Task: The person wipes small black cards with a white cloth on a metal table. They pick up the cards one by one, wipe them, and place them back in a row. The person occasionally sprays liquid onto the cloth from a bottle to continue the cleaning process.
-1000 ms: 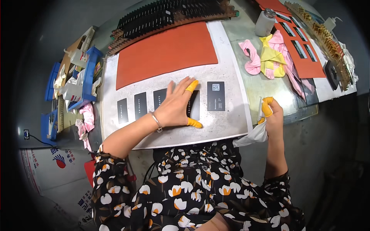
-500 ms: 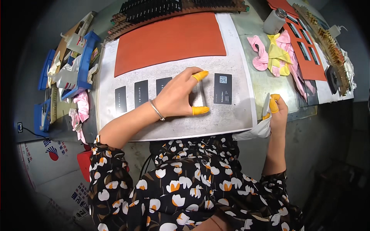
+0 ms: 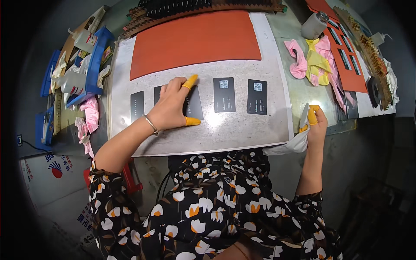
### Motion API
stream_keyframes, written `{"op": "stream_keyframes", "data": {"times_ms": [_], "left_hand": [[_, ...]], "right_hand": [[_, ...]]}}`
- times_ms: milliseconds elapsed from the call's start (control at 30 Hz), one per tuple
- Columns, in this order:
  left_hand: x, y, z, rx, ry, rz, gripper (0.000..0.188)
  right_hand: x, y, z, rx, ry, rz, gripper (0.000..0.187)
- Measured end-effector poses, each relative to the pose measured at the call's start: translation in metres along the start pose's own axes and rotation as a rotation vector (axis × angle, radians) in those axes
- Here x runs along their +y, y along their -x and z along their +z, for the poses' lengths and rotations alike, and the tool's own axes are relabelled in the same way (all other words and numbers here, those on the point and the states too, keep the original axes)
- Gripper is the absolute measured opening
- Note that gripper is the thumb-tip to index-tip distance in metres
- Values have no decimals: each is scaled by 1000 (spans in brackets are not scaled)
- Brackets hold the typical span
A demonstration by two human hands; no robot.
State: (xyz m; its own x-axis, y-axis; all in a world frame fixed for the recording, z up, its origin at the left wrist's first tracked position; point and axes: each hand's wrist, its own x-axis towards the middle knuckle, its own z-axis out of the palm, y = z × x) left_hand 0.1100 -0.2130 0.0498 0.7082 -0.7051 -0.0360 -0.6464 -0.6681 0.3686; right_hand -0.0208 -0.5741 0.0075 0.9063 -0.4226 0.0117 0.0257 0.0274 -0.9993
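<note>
Several black cards lie in a row on a grey board [image 3: 242, 134]. My left hand [image 3: 171, 104], with yellow finger cots on thumb and forefinger, spans a black card [image 3: 195, 104] by its upper and lower edges. Left of it are a second card, mostly behind my hand, and an end card [image 3: 137, 105]. Two cards on the right, an inner one [image 3: 224, 96] and an outer one [image 3: 257, 98], show a square code. Off the board's right edge, my right hand [image 3: 317, 123] grips a white cloth [image 3: 290, 146]; a pale pointed piece [image 3: 304, 116] sticks up beside its cotted fingers.
An orange-red mat [image 3: 195, 43] covers the board's far part, with a rack of black cards [image 3: 173, 8] behind. Blue trays [image 3: 96, 65] with bottles stand left. At right are pink and yellow cloths [image 3: 318, 65], a metal canister [image 3: 314, 25] and another orange sheet with cards [image 3: 346, 56].
My left hand has let go of the card it held on edge, which now lies flat with its code up. The hand has moved left to the neighbouring card. My right hand still holds the cloth.
</note>
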Motion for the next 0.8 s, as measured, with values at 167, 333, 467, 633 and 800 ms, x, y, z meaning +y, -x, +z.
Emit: {"op": "stream_keyframes", "data": {"times_ms": [167, 333, 467, 633, 800], "left_hand": [[9, -3, -17, 147, -70, 180, 74], [-18, 6, -2, 197, 303, 124, 81], [-44, 25, -10, 97, 83, 60, 100], [-71, 49, -13, 16, -101, -95, 107], [-54, 44, -26, 76, -64, -6, 88]], "right_hand": [[0, 1, 2, 13, 19, -13, 13], [1, 1, -2, -9, 20, 27, 15], [5, 0, -4, 12, 24, 18, 15], [8, -1, -8, -5, 43, 33, 15], [12, -2, -10, 31, 72, 8, 17]]}}
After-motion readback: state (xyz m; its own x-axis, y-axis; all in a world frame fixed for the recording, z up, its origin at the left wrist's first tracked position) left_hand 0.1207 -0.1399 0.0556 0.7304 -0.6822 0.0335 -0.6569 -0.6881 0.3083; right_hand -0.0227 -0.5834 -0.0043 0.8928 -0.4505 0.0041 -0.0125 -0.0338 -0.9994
